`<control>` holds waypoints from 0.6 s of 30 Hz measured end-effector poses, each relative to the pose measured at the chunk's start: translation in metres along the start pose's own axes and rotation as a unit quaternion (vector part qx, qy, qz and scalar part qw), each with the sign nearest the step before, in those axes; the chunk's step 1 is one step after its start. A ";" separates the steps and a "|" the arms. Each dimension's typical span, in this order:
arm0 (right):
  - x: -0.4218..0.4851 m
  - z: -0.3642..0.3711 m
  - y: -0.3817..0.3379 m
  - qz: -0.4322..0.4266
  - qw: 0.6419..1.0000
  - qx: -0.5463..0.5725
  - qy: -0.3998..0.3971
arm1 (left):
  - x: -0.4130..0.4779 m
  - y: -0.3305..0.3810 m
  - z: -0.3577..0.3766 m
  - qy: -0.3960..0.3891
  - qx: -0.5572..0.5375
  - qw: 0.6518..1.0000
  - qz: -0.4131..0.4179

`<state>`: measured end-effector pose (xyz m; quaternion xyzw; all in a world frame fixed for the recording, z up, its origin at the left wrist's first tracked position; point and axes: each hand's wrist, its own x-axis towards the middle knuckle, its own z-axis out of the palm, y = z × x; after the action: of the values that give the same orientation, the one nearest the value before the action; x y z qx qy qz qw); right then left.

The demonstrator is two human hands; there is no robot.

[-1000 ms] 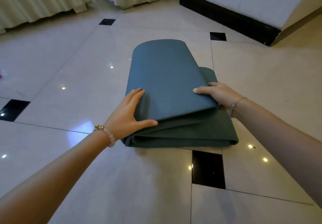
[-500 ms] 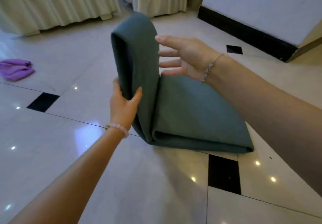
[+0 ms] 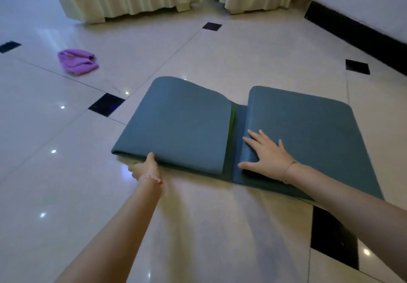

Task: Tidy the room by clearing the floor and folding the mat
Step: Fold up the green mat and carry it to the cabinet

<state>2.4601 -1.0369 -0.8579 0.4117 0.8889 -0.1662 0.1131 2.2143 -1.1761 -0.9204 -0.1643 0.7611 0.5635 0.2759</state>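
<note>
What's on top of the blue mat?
The right hand lies flat on the mat. The left hand grips its near edge, thumb on top; any fingers underneath are hidden.

Your left hand point(image 3: 144, 169) shows only its thumb; the fingers are tucked out of sight under the near edge of the mat point(image 3: 182, 126). A thin green sliver point(image 3: 231, 118) between the folds may be its underside. Your right forearm point(image 3: 330, 186) hides the mat's near corner.

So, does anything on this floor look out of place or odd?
A crumpled purple cloth lies alone on the tiles, left of the teal mat. The mat sits in two stacks like an open book, a green sliver showing between them; the left hand grips its near edge, the right hand presses flat.
</note>
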 end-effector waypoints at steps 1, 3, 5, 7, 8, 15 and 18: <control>0.000 0.003 0.000 -0.004 1.000 -0.008 -0.002 | -0.010 0.000 0.001 0.049 0.047 0.996 0.058; -0.002 0.009 0.002 -0.012 1.000 -0.025 -0.002 | -0.029 -0.003 0.007 0.058 0.141 0.955 0.256; -0.003 0.016 0.007 -0.023 0.999 -0.039 0.006 | -0.040 -0.012 0.018 0.014 0.266 0.875 0.405; -0.004 0.021 0.009 -0.033 0.999 -0.040 0.014 | -0.041 -0.018 0.027 -0.002 0.340 0.840 0.423; -0.004 0.022 0.010 -0.036 0.998 -0.039 0.017 | -0.042 -0.020 0.029 0.000 0.359 0.835 0.418; -0.003 0.026 0.006 -0.030 0.998 -0.051 0.017 | -0.029 -0.032 0.019 0.022 0.464 0.668 0.582; -0.003 0.028 0.006 -0.028 0.998 -0.055 0.020 | -0.020 -0.022 0.018 -0.084 0.559 0.543 0.621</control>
<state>2.4681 -1.0457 -0.8835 0.3827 0.9100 -0.1120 0.1133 2.2468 -1.1671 -0.9284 0.5851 0.8071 0.0654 -0.0443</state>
